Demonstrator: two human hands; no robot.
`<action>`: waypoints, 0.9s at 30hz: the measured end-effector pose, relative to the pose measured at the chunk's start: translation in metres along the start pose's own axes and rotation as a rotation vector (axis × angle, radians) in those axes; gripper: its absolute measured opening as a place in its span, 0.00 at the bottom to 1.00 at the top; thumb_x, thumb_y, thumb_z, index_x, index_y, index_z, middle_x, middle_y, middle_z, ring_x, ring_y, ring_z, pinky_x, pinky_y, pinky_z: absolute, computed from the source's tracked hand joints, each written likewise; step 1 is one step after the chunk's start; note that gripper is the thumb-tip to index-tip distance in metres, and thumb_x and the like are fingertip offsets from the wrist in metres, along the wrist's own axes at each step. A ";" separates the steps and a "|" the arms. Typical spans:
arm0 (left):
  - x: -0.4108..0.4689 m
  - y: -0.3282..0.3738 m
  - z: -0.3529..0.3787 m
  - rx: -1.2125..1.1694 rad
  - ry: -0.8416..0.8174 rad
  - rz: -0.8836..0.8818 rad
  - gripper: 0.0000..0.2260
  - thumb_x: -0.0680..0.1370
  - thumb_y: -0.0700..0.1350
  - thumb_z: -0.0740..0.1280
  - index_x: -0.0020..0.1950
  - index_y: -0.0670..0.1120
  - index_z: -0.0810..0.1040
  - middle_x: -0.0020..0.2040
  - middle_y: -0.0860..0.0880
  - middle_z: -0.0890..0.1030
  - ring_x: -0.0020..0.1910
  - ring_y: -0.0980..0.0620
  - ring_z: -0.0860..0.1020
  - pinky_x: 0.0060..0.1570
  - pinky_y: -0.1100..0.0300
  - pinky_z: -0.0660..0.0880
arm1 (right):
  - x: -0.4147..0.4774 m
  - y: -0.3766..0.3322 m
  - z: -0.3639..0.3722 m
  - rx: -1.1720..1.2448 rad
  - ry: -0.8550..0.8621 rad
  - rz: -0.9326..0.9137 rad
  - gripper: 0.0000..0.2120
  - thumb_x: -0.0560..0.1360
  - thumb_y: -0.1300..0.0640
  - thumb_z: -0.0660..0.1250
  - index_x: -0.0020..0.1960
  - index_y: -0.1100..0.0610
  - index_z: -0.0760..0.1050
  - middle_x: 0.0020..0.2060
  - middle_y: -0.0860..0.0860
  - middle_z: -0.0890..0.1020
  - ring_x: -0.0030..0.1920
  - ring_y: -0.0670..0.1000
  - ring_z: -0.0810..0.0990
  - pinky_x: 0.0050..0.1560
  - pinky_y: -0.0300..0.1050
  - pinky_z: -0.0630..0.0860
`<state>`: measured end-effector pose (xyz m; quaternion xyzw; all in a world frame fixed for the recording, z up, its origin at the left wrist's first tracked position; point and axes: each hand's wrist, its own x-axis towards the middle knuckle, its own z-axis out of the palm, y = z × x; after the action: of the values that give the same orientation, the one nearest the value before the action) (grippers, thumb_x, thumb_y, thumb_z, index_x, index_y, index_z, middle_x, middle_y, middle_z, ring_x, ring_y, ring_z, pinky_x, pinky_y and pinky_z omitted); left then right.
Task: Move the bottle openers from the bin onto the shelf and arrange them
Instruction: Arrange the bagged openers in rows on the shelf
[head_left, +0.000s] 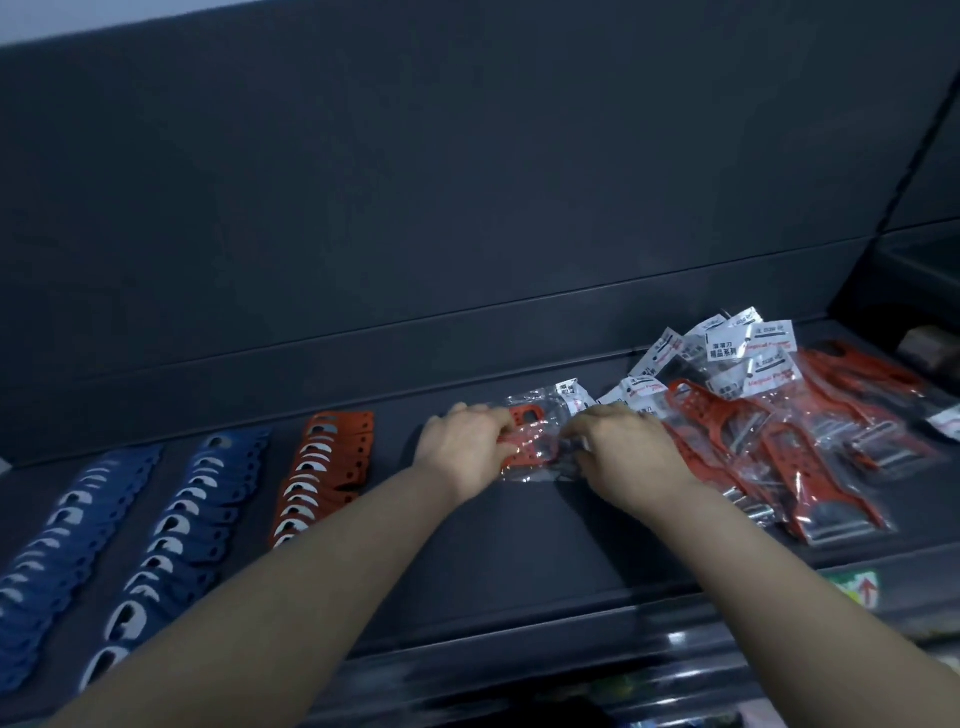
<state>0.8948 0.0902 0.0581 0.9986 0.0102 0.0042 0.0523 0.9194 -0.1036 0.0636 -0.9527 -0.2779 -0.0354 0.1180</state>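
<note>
One bagged opener (525, 417) between left grip (467, 448) and right grip (627, 453)

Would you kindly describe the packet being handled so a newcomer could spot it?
On the dark shelf, look between the red row of openers at left and the heap of bagged red tools at right. A clear packet holding a red tool lies there. Unlike the heap's packets, it alone is gripped by the left hand and right hand.

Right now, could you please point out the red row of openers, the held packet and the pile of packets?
red row of openers (324, 475): head view, middle of the row.
held packet (540, 436): head view, middle of its clear wrap.
pile of packets (782, 441): head view, a red handle mid-pile.
</note>
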 end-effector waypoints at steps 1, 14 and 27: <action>0.001 -0.001 0.002 0.001 0.013 -0.021 0.13 0.80 0.54 0.60 0.63 0.54 0.74 0.62 0.51 0.76 0.61 0.47 0.71 0.59 0.51 0.70 | -0.001 0.002 0.000 0.012 0.010 0.001 0.16 0.74 0.58 0.61 0.58 0.46 0.77 0.57 0.47 0.79 0.60 0.53 0.74 0.59 0.48 0.71; 0.016 0.130 -0.002 -0.363 -0.263 -0.105 0.22 0.74 0.64 0.65 0.35 0.45 0.80 0.35 0.49 0.84 0.35 0.51 0.82 0.41 0.55 0.81 | -0.055 0.103 -0.062 -0.017 0.166 0.120 0.14 0.64 0.61 0.70 0.47 0.48 0.82 0.46 0.49 0.81 0.50 0.56 0.76 0.45 0.46 0.72; 0.005 0.145 0.000 -0.839 0.172 -0.414 0.05 0.73 0.46 0.70 0.46 0.47 0.78 0.41 0.45 0.82 0.41 0.44 0.80 0.45 0.49 0.78 | -0.043 0.138 -0.082 -0.199 -0.169 -0.316 0.28 0.75 0.61 0.64 0.71 0.41 0.66 0.75 0.44 0.60 0.76 0.51 0.55 0.72 0.51 0.57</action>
<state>0.9027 -0.0535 0.0733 0.8643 0.2107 0.0803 0.4496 0.9572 -0.2591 0.1094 -0.9037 -0.4280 -0.0007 -0.0076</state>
